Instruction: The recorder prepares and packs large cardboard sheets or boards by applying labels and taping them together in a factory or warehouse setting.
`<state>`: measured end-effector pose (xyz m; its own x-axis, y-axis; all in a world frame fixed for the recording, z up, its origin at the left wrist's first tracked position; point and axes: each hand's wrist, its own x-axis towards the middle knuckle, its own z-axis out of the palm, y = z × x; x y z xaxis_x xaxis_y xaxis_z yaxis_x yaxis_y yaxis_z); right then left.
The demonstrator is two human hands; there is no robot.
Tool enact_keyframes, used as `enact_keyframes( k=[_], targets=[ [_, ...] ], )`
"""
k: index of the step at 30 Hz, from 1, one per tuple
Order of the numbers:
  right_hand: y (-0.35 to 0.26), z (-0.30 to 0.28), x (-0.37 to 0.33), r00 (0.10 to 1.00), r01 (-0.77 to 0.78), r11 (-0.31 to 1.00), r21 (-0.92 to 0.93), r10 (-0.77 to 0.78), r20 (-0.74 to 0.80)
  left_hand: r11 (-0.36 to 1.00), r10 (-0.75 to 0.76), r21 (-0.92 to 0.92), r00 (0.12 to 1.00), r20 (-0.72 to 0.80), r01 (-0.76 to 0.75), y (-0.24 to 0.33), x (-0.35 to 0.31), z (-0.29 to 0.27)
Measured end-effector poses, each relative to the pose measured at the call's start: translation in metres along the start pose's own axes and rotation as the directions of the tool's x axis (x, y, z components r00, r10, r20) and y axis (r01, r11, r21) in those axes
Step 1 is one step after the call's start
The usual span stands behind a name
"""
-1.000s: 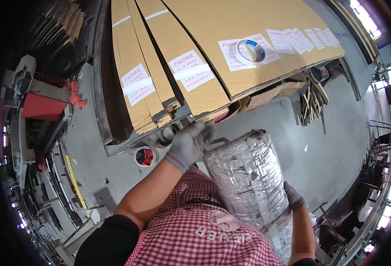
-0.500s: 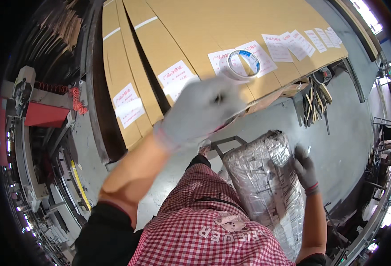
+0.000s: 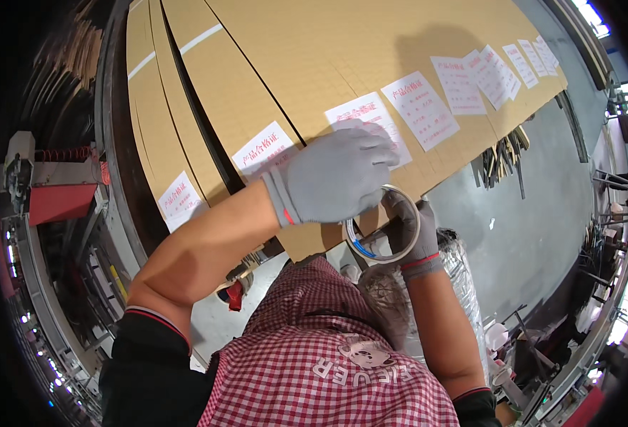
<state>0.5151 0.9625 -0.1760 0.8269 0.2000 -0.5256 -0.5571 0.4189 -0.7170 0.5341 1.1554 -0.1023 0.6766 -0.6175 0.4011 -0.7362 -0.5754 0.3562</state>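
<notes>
My right hand (image 3: 419, 231), in a grey glove, grips a roll of tape (image 3: 379, 259) by its right side. The roll is a wide pale ring with blue on its inner face, held tilted just off the near edge of the cardboard (image 3: 307, 43). Right above the roll, my gloved left hand (image 3: 339, 174) reaches over that edge. Its fingers are extended, slightly bent, and partly cover a printed paper slip (image 3: 353, 112). The left thumb and palm are hidden from view.
More white slips with red print, such as one slip (image 3: 419, 107), lie in a row along the cardboard. A silvery wrapped bundle (image 3: 456, 285) stands behind my right forearm. Thin strips (image 3: 502, 158) stick out below the cardboard's right edge. A red machine part (image 3: 61, 203) is at left.
The tape roll has left the cardboard and is now in my right hand, which came up leftward from beside the wrapped bundle. My left hand stays over the cardboard's edge, its fingers now extended.
</notes>
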Motion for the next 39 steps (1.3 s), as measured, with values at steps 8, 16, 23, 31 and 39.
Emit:
enact_keyframes(
  k=[8,16,23,31,39],
  targets=[
    [-0.037,-0.103,-0.131,0.995,0.092,0.905,-0.416,-0.098,0.006,0.930,-0.216,-0.300,0.976,0.021,0.213,0.115,-0.021,0.050],
    [-0.153,-0.055,-0.156,0.534,0.845,-0.002,-0.534,-0.002,0.845,0.708,-0.457,-0.331,0.762,0.459,0.623,0.137,0.018,0.034],
    [-0.139,-0.045,-0.124,0.492,0.810,0.228,-0.540,0.234,0.838,0.630,-0.544,-0.556,0.819,0.183,0.543,0.177,-0.029,0.033],
    [-0.181,-0.026,-0.086,0.685,0.691,0.075,-0.719,0.251,0.684,-0.068,-0.577,-0.877,0.698,0.424,0.476,0.161,-0.080,0.026],
    [-0.170,-0.017,-0.086,0.696,0.590,0.275,-0.759,0.303,0.651,-0.043,-0.587,-0.958,0.769,0.252,0.282,0.144,-0.077,0.040]
  ],
)
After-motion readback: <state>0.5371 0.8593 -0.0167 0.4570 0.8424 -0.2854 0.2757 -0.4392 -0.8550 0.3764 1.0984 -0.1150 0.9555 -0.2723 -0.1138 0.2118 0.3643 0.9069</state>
